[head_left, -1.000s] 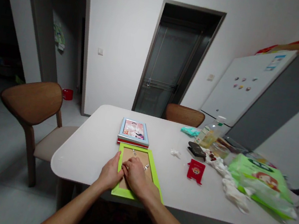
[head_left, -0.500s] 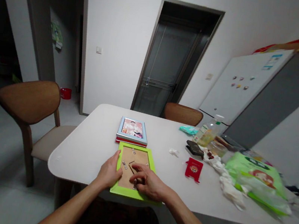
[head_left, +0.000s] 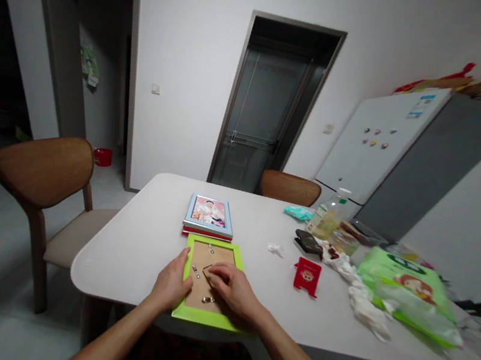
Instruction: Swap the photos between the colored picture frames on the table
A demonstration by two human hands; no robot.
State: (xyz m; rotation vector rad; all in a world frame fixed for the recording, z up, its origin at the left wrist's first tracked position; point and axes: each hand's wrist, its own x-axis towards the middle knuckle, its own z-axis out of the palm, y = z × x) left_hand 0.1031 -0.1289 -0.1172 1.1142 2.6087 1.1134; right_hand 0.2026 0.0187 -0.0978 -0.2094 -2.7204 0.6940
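Note:
A lime-green picture frame (head_left: pixel 206 317) lies face down at the table's near edge, its brown backing board (head_left: pixel 196 288) uppermost. Small metal clips (head_left: pixel 208 301) are fixed on the board. My left hand (head_left: pixel 172 282) grips the frame's left side, thumb on top near the inner edge. Over the board's middle, my right hand (head_left: pixel 233 288) has its thumb and fingertips drawn together at a dark angular line; whatever they pinch, if anything, is hidden. Just beyond the green frame sits a light-blue photo frame (head_left: pixel 187 215) stacked on a red one (head_left: pixel 207 235).
On the white table (head_left: pixel 135 236) to the right are a crumpled white scrap (head_left: pixel 275 249), a red phone stand (head_left: pixel 307 277), a black object (head_left: pixel 309 242), a bottle (head_left: pixel 330 214), crumpled tissue (head_left: pixel 363 300) and a green package (head_left: pixel 410 286). A wooden chair (head_left: pixel 43 170) stands at left.
My right hand's fingers have come closer together and shifted slightly up the board, uncovering the lower clip. My left hand keeps its hold on the frame. The view has tilted slightly upward.

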